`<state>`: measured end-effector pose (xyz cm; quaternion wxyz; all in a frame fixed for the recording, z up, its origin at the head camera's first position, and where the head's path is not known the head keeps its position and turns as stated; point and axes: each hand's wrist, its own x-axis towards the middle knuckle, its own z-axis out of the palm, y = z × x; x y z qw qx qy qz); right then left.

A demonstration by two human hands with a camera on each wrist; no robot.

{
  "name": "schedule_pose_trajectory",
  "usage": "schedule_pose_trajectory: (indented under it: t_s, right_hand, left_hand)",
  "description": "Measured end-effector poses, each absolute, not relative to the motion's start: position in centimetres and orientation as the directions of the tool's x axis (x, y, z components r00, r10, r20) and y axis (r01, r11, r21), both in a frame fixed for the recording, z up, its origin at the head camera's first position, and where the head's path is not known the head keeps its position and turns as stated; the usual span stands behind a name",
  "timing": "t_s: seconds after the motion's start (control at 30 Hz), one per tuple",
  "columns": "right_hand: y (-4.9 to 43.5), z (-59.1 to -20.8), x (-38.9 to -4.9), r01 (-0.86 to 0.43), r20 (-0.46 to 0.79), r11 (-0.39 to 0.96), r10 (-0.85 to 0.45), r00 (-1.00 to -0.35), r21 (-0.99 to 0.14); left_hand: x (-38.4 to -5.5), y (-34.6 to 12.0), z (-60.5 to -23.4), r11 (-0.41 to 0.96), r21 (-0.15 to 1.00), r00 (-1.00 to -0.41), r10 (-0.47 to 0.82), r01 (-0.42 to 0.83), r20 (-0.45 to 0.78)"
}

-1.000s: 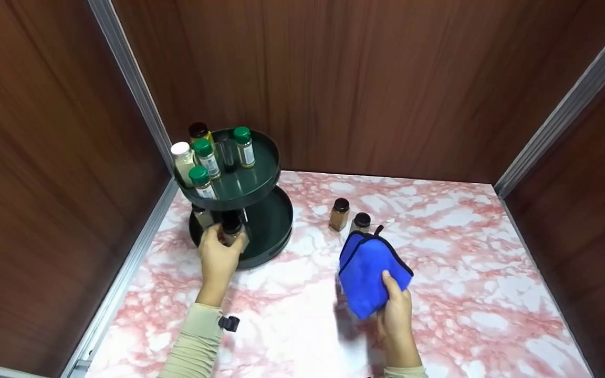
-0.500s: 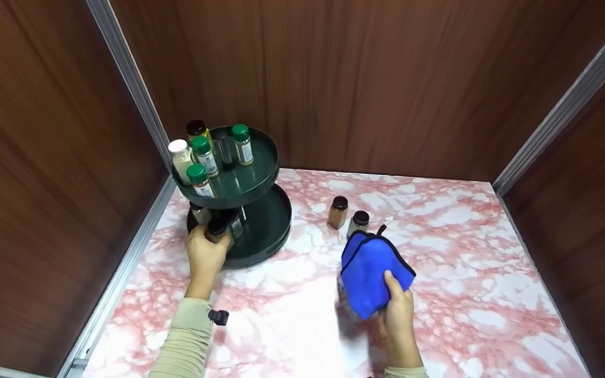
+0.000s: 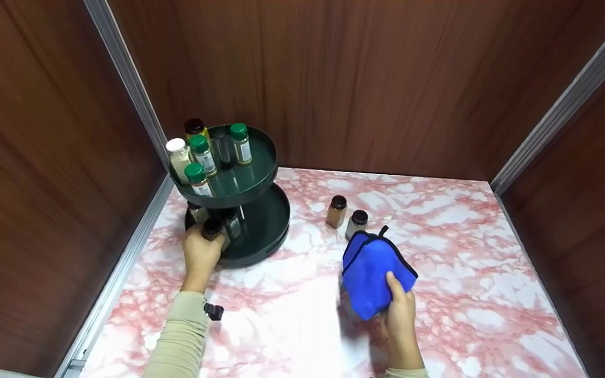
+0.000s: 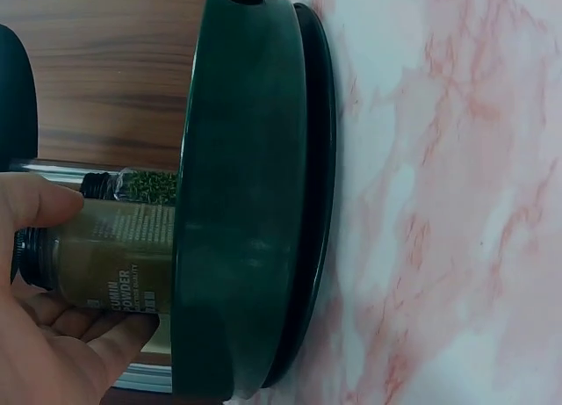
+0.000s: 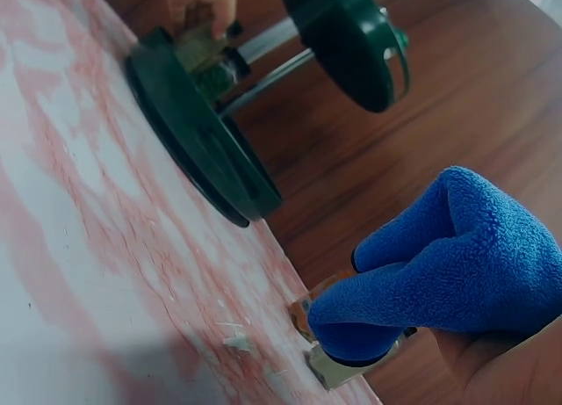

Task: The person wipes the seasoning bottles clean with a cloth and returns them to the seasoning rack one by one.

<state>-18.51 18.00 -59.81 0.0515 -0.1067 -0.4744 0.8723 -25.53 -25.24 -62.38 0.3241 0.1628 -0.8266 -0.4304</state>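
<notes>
Left hand (image 3: 199,253) pinches the cumin jar (image 4: 123,260) between thumb and fingers. Over the past second we note it shifting leftward within the lower tier (image 3: 268,223); we read this as positioning it among its neighbours. Rim hides the base, so we can't tell whether it rests. Right hand (image 3: 401,312) grips the blue cloth (image 3: 371,275), much as before. Just beyond the cloth, two dark-capped jars (image 3: 336,212) stand on the marbled table (image 3: 292,310).

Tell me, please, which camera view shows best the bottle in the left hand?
The left wrist view: the bottle is large there, and "POWDER" is readable on it. The head view shows mostly its dark cap; the right wrist view shows it small, partly hidden.
</notes>
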Motion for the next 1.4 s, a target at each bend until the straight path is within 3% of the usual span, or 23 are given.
schedule_pose_trajectory:
  t_s: [0.83,1.13,1.27,1.4]
  right_hand:
    - [19.1,-60.0,-18.0,0.019,-0.162,-0.529,0.225,-0.961,-0.849]
    - [19.5,-60.2,-17.8,-0.012,-0.153,-0.541,0.259,-0.954,-0.841]
    - [19.7,-60.2,-17.8,-0.021,-0.148,-0.539,0.268,-0.952,-0.842]
    - [19.8,-60.3,-17.9,-0.022,-0.144,-0.538,0.264,-0.954,-0.843]
  left_hand:
    - [-25.2,-25.8,-63.1,0.569,0.822,-0.814,-0.492,-0.033,0.309]
    - [-24.4,-25.3,-62.8,0.623,0.779,-0.832,-0.468,-0.072,0.298]
    - [-23.8,-24.4,-62.1,0.674,0.737,-0.799,-0.469,-0.049,0.376]
    - [-23.5,-23.2,-61.2,0.781,0.617,-0.711,-0.379,0.097,0.592]
